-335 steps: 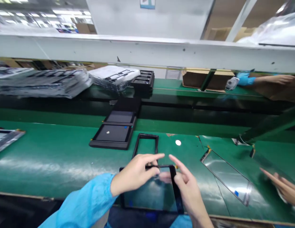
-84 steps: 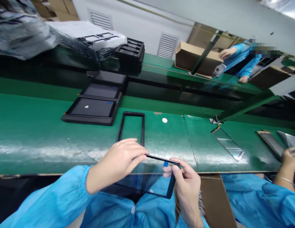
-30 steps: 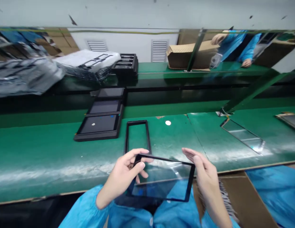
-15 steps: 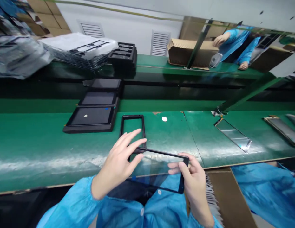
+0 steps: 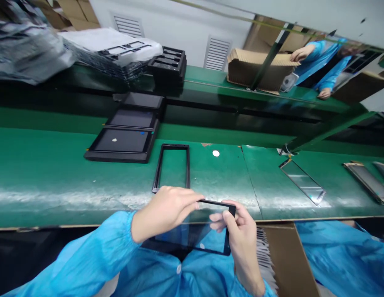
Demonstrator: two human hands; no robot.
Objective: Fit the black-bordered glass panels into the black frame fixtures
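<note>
A clear glass touch panel (image 5: 207, 231) with a black border is held tilted in front of my body. My right hand (image 5: 243, 237) grips its right end, thumb on the near face and fingertips showing through the glass. At the top edge my left hand (image 5: 170, 210) closes its fingers and thumb on the border, covering the panel's upper left. Just beyond my left hand a black rectangular frame (image 5: 188, 169) lies on the green bench (image 5: 216, 177), its near end partly hidden by that hand.
Black trays with dark screens (image 5: 120, 140) lie at left. Another glass panel (image 5: 303, 181) rests at right, below a slanted green post (image 5: 328, 128). Bagged frames (image 5: 111, 45) and black trays (image 5: 169, 62) stack on the shelf. A co-worker's hand (image 5: 303, 53) touches a cardboard box (image 5: 247, 68). A carton (image 5: 285, 260) stands below the bench.
My left hand has closed from spread fingers onto the panel's top edge. The right hand keeps its grip. The view has shifted slightly, and more of the black frame shows.
</note>
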